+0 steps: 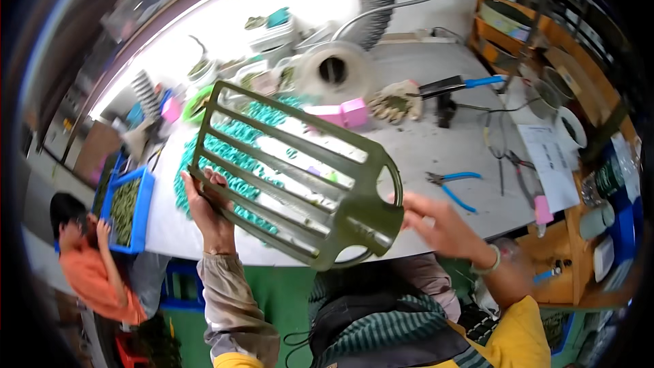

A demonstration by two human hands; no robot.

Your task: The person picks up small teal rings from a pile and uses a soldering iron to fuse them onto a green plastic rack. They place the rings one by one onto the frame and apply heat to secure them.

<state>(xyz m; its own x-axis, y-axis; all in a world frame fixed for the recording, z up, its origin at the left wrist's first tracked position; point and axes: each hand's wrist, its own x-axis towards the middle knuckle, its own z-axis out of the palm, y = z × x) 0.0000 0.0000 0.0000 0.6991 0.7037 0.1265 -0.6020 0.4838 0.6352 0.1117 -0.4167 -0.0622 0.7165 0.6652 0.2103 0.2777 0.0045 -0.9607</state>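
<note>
An olive-green slatted frame (pixel 364 223), with long parallel bars and a rounded end with cut-outs, is held up tilted above the table's front edge. My left hand (pixel 212 215) is closed round its lower left rim. At the rounded right end is my right hand (pixel 439 223), smeared by motion; its fingertips are beside the edge, and whether they touch it I cannot tell. Behind the frame, partly hidden by the bars, a heap of small teal pieces (pixel 184 184) lies on the table (pixel 449 136). Pink blocks (pixel 353 113) sit just beyond the frame.
Right of the frame lie blue-handled pliers (pixel 458 177), a stained work glove (pixel 395 101) and a blue-handled tool (pixel 463 84). A translucent funnel-like hood (pixel 357 68) stands at the back. At far left a person in orange (pixel 99 279) sits by a blue crate (pixel 144 215).
</note>
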